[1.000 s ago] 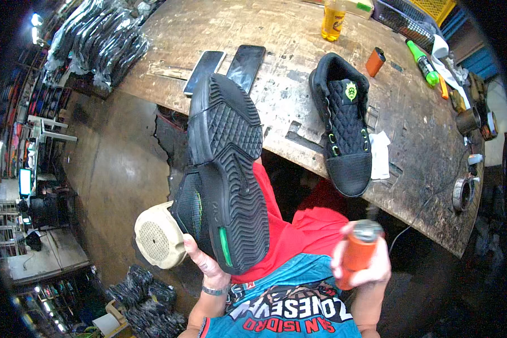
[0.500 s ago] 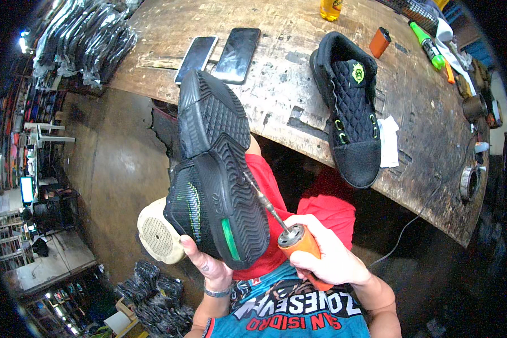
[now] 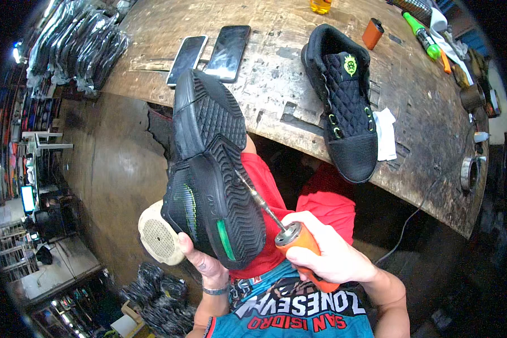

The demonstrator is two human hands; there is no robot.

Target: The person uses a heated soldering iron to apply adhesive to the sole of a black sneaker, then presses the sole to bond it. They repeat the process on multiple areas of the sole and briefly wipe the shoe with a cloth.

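Observation:
My left hand [image 3: 203, 259] grips a black shoe [image 3: 208, 141] from below, its treaded sole turned up, with green accents on its side and heel. A round cream perforated piece [image 3: 159, 239] sits behind that hand. My right hand [image 3: 321, 253] is closed on an orange-handled tool [image 3: 292, 240]; its thin metal shaft points up-left, the tip at the sole's groove, though whether it touches is unclear. The other black shoe [image 3: 343, 112], quilted with a lime emblem, lies upright on the wooden table [image 3: 276, 45] beside white paper [image 3: 384, 135].
Two phones [image 3: 225, 53], an orange box-like item [image 3: 373, 34], a green-capped bottle [image 3: 425, 39] and a metal ring [image 3: 468, 173] are on the table. Wrapped stacks [image 3: 73, 48] stand at upper left. A cable [image 3: 403, 231] hangs from the table's right side.
My right hand has moved up-left, turning the tool so its shaft reaches the sole. The shoe in my left hand has shifted slightly left. The table scene has shifted upward in the picture.

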